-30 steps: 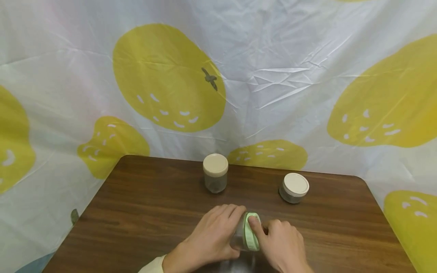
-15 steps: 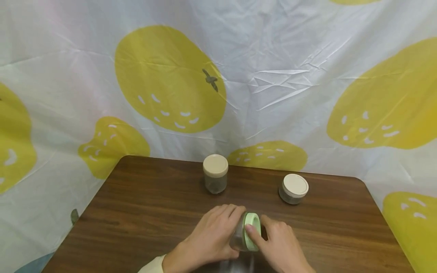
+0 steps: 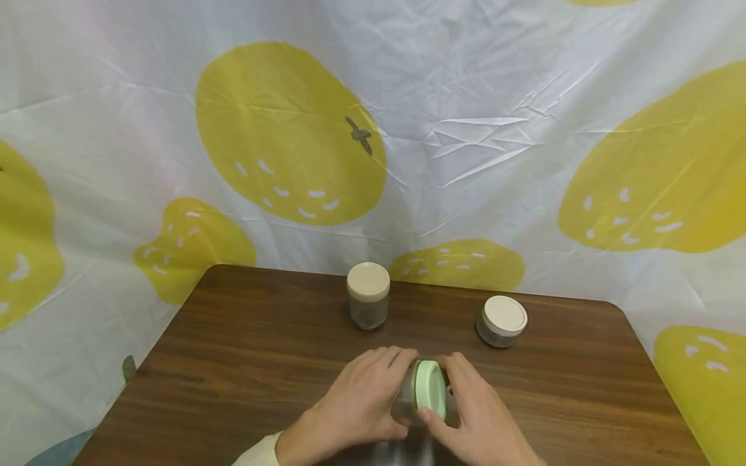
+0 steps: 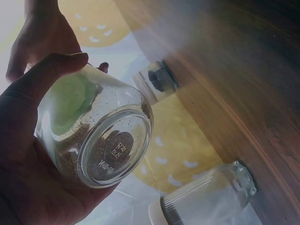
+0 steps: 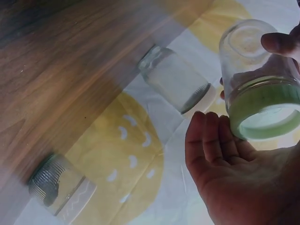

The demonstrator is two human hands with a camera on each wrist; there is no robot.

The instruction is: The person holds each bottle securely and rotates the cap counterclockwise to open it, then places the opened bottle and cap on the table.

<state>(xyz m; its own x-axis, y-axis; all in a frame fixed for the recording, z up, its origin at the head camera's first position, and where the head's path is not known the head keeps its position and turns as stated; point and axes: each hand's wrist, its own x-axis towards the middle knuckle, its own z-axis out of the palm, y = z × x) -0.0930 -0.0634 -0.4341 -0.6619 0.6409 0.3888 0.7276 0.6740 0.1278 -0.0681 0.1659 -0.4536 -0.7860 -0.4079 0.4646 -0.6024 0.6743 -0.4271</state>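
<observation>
My left hand [image 3: 364, 401] grips a clear glass jar [image 4: 117, 145] by its body. In the head view the jar is tilted on its side, with its light green lid [image 3: 431, 391] facing right. Its round base, with raised lettering, shows in the left wrist view. My right hand [image 3: 480, 414] is around the lid, thumb at the lower rim and bent fingers along the far side. From the right wrist, the fingers [image 5: 213, 140] lie beside the lid's edge; the thumb is out of that view. The lid is seated on the jar mouth.
A tall glass jar with a cream lid [image 3: 368, 294] stands near the back of the brown wooden table [image 3: 250, 349]. Farther right is a short jar with a cream lid [image 3: 502, 321]. A white cloth with yellow fruit prints [image 3: 291, 136] hangs behind the table.
My right thumb has slid from the top of the green lid to its lower rim, while the fingers have moved up along the far side. The left hand keeps its hold on the jar.
</observation>
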